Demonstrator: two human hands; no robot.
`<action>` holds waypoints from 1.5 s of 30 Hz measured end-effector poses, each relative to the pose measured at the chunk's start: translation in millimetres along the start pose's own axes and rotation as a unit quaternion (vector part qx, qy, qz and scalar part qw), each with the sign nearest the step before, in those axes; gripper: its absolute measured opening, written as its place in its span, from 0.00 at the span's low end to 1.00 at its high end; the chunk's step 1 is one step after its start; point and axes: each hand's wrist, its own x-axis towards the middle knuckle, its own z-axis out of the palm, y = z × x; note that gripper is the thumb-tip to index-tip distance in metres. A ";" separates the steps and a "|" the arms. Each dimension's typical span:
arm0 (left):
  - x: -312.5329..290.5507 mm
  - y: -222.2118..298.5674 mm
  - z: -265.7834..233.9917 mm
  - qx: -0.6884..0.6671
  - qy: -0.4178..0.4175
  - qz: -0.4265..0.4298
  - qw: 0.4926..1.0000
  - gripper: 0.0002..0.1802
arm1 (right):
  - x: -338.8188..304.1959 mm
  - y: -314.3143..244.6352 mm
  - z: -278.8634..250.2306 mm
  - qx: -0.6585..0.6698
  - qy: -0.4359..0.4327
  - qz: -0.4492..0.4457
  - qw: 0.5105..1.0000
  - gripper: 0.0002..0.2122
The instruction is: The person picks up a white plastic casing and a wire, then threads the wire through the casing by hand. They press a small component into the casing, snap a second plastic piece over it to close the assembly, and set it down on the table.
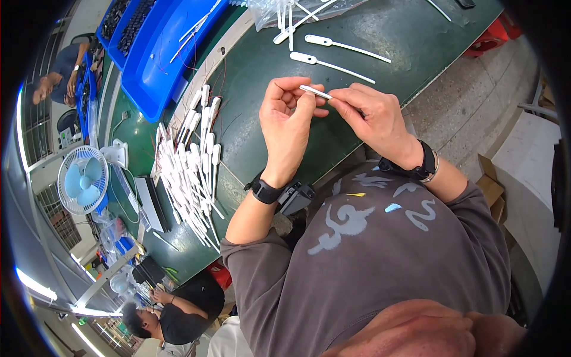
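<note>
Between my two hands, above the table's near edge, is a slim white plastic piece (315, 91). My left hand (286, 122) grips one end between thumb and fingers, its other fingers curled. The fingertips of my right hand (377, 113) pinch the other end; any thin tail on it is hidden. Beyond my hands lie two white plastic pieces with a flat oval head and long thin tail, the nearer one (304, 58) and the farther one (319, 40). To the left is a big pile of similar white pieces (193, 160), with thin dark red wires among them.
Blue bins (140, 83) stand at the far left, one holding small dark parts. A clear plastic bag (262, 15) with white pieces lies at the back of the green table (250, 143). A fan (83, 179) stands left. Two other people sit at the left.
</note>
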 end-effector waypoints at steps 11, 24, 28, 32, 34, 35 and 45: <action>2.5 5.9 1.0 0.024 -0.024 0.012 0.999 0.14 | -0.3 7.4 -2.8 0.087 -0.030 0.065 0.994 0.07; 15.0 21.1 -18.4 0.060 -0.103 -0.028 0.992 0.12 | 10.0 6.1 -24.0 0.348 -0.207 0.248 0.880 0.14; 16.9 21.6 -24.9 0.043 -0.115 -0.039 0.992 0.11 | 9.6 5.3 -23.1 0.329 -0.211 0.220 0.894 0.14; 16.2 22.9 -21.0 0.068 -0.091 -0.034 0.993 0.12 | 8.9 3.4 -19.1 0.209 -0.165 0.133 0.955 0.12; 14.6 22.6 -19.7 0.070 -0.088 -0.034 0.993 0.12 | 9.0 3.1 -15.9 0.154 -0.145 0.096 0.973 0.11; 13.4 22.3 -18.8 0.071 -0.085 -0.034 0.993 0.12 | 9.0 4.5 -12.6 0.132 -0.126 0.066 0.981 0.10; 8.0 19.7 -8.0 0.105 -0.068 -0.022 0.992 0.11 | 11.5 -1.6 -16.8 0.236 -0.193 0.158 0.939 0.13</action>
